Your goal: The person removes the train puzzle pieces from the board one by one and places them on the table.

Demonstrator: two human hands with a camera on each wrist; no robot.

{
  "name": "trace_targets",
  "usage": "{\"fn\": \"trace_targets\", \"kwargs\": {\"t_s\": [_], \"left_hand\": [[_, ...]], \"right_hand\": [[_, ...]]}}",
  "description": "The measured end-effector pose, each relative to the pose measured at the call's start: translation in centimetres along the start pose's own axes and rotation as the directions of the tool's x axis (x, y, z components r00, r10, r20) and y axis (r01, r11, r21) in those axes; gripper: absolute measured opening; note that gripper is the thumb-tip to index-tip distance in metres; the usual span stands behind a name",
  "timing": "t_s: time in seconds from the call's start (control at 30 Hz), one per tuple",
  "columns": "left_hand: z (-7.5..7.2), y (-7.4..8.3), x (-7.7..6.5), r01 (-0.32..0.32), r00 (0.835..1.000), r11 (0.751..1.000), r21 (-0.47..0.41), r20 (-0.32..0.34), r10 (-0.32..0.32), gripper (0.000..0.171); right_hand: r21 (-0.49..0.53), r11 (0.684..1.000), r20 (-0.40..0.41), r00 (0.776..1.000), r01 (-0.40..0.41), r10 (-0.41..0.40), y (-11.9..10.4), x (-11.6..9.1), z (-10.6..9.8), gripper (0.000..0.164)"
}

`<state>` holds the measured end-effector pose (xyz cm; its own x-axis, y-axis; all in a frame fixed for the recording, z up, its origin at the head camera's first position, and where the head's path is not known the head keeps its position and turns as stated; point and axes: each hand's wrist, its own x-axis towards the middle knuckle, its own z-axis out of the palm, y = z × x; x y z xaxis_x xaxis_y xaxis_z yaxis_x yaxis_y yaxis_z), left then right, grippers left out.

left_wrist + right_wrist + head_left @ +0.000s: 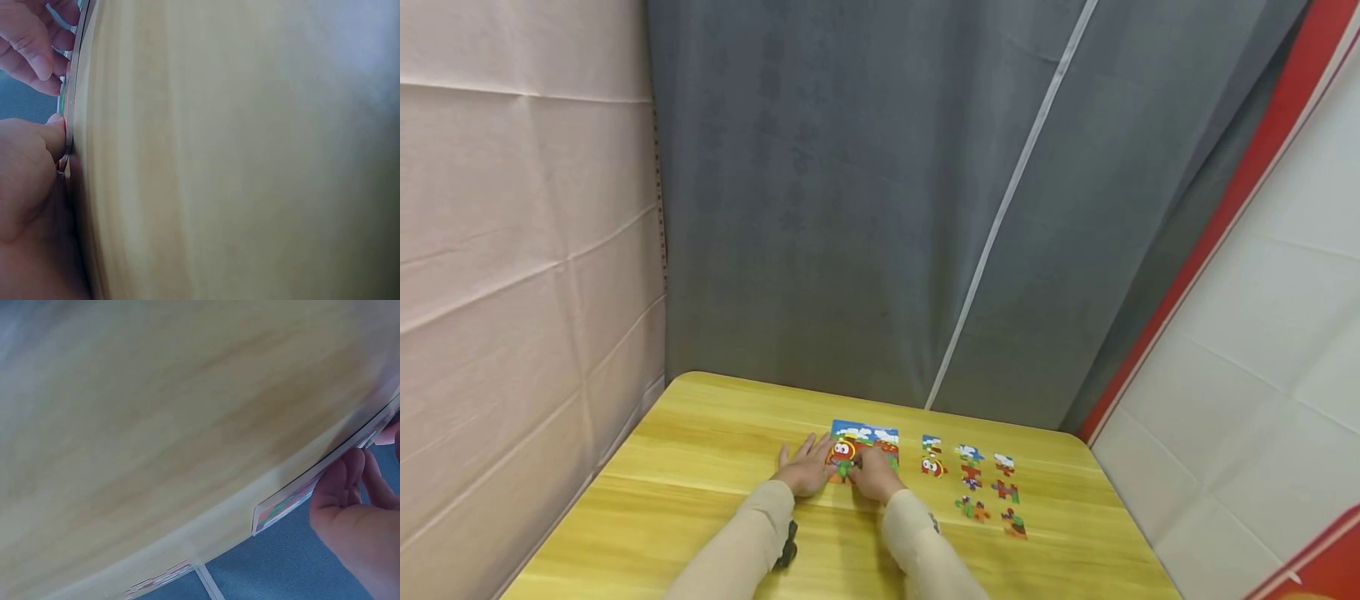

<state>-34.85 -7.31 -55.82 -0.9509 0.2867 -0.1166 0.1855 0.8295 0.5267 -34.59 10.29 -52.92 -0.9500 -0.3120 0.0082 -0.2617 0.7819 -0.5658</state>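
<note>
On the yellow wooden table lies a square puzzle board [886,435] with a colourful cartoon picture. My left hand [806,471] lies spread at its left side, fingers straight, with the thumb on the board's edge. The left wrist view shows the thumb [55,134] against that edge. Over the board's lower middle, my right hand [876,473] has its fingers bent down and pinches a small puzzle piece, mostly hidden by the fingers. From the right wrist, the bent fingers [340,478] appear low at the board's near edge.
Several loose puzzle pieces [972,475] lie in rough columns right of the board. The wooden table [700,467] meets a grey curtain [820,250] at the back, a pale cloth wall [550,250] on the left and a white panel [1247,358] on the right.
</note>
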Motion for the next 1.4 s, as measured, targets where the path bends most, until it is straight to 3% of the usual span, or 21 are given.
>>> {"fn": "trace_targets", "kwargs": {"t_s": [0.23,0.5,0.77,0.97,1.07,1.4], "left_hand": [[1.4,-1.3,1.4,0.008,1.000,0.999,0.034,-0.017,-0.008,0.061],[2.0,-1.9,2.1,0.006,1.000,0.999,0.043,-0.024,-0.005,0.061],[1.4,-1.4,1.6,0.000,1.000,1.000,0.029,-0.022,0.001,0.061],[-0.2,0.2,-0.2,-0.003,1.000,0.999,0.038,0.000,0.003,0.059],[-0.1,-0.2,-0.1,-0.028,1.000,0.999,0.034,-0.012,0.029,0.060],[-0.2,0.2,-0.1,-0.007,1.000,0.999,0.049,-0.004,0.007,0.059]], "right_hand": [[0.094,0.993,-0.027,0.997,-0.070,0.073,-0.6,-0.2,-0.1,0.009],[0.202,0.973,-0.066,0.990,-0.109,0.124,-1.1,-0.2,-0.1,0.013],[0.238,0.965,-0.080,0.988,-0.113,0.135,-1.3,-0.1,0.1,0.028],[0.217,0.974,-0.093,0.992,-0.068,0.090,-1.5,-0.2,0.3,0.030],[0.257,0.964,-0.090,0.991,-0.072,0.098,-1.5,-0.1,0.3,0.034],[0.334,0.933,-0.061,0.985,-0.131,0.161,-0.9,0.1,0.8,0.033]]}}
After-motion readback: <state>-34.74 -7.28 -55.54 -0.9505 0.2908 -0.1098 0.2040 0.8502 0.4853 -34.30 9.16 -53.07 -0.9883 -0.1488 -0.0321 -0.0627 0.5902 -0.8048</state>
